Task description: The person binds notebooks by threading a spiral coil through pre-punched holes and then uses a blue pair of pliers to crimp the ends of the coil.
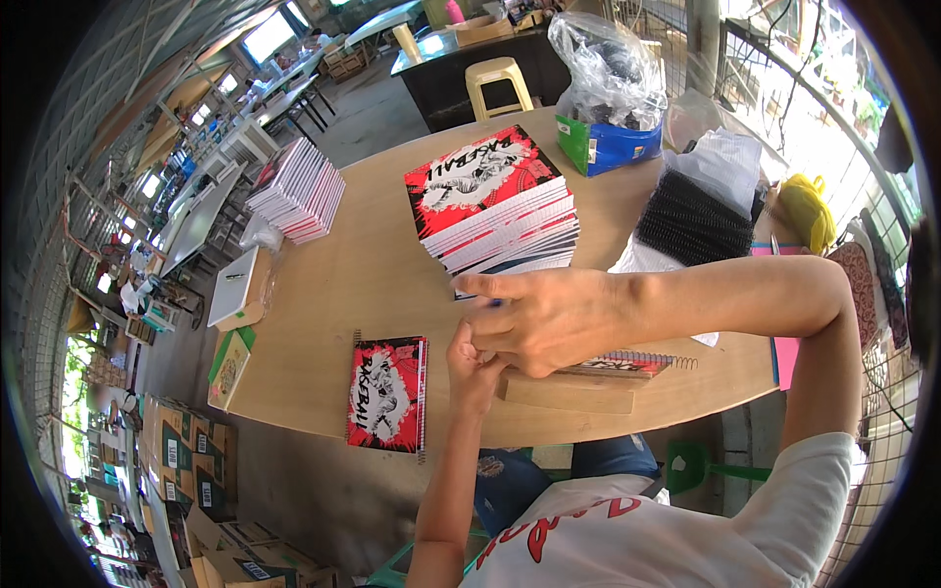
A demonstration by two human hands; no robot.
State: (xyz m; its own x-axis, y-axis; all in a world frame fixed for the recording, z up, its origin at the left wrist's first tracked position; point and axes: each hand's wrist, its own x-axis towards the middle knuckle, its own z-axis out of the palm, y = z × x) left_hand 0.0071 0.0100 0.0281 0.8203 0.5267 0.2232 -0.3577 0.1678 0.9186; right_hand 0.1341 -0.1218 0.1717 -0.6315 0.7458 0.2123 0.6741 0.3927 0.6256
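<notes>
My right hand (pixel 549 318) reaches across from the right, its index finger pointing left and its other fingers curled down. Under it my left hand (pixel 474 370) is closed, thumb and fingers pressed together; anything in their grip is hidden. Just below the right hand, a red-covered notebook (pixel 627 365) rests by a wooden block (pixel 578 394), a wire coil (pixel 684 364) sticking out at its right end. To the left lies a spiral-bound red, white and black notebook (pixel 388 394). Beyond my hands rises a fanned stack of matching books (pixel 500 206).
Another book stack (pixel 296 191) stands at the table's left edge, near a white tray (pixel 240 287). Black coils (pixel 694 220) lie on white plastic at the right. Farther back are a blue-green box (pixel 610 145) with a plastic bag, and a yellow bag (pixel 808 211).
</notes>
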